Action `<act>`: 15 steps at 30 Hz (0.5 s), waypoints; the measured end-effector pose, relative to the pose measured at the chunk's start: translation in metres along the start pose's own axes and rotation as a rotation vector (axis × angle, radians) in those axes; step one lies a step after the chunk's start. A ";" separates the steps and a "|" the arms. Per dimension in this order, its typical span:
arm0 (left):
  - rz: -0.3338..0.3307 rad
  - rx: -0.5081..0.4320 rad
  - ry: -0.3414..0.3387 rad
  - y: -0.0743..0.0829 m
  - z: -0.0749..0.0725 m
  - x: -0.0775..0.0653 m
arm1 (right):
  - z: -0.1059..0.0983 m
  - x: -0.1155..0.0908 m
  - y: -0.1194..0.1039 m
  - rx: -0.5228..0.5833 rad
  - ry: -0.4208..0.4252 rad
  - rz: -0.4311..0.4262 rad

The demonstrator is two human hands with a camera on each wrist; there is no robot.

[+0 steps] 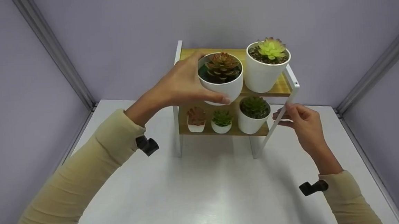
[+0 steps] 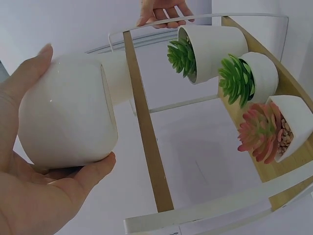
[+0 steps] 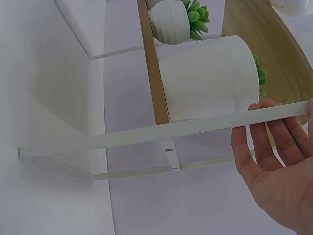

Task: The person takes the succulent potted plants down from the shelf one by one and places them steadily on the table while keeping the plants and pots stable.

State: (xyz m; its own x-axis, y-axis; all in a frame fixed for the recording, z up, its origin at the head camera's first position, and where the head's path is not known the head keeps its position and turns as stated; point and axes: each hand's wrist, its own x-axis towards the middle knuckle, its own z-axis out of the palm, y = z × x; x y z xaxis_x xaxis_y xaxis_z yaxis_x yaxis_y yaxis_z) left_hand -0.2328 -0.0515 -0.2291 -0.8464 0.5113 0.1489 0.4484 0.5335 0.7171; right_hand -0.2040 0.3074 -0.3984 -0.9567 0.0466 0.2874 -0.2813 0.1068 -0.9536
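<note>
Head view: the left hand (image 1: 183, 80) holds the round pot (image 1: 231, 89) just above the middle of the frame, in front of the upper board (image 1: 213, 51) of a rack (image 1: 177, 134). Its grip is closed round the pot, thumb across the front, fingers at the back left. A red-brown plant (image 1: 222, 67) sits in it. Just to its right, on the board, stands the tall pot (image 1: 264, 75) with a yellow-green plant (image 1: 272, 48). Below, left to right on the lower board (image 1: 182, 118), are the square pot (image 1: 196, 128), the small pot (image 1: 222, 127) and the wide pot (image 1: 250, 124). Right of centre, the right hand (image 1: 306, 124) pinches the upright (image 1: 276, 119), thumb in front, fingers behind. The rack stands on a white surface (image 1: 204, 194).

Left wrist view: the round pot fills the left of the frame, fingers on its upper left and lower sides; a gap shows between it and the upper board's edge. The lower three pots line the right side, and the right hand touches the rack at top centre.

Right wrist view: the right hand, at the lower right, has its fingers behind the upright; the wide pot lies just above, its green leaves (image 3: 261, 71) facing right.
</note>
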 end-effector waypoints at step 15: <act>0.043 -0.049 -0.037 0.004 0.011 -0.025 | -0.001 -0.003 0.000 0.023 0.014 0.006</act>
State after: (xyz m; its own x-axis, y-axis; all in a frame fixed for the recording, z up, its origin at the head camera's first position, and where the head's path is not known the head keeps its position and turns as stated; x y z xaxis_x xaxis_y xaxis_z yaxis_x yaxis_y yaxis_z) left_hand -0.2070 -0.0542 -0.2374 -0.8148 0.5584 0.1558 0.4692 0.4774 0.7430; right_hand -0.2016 0.3079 -0.3995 -0.9573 0.0609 0.2827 -0.2774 0.0838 -0.9571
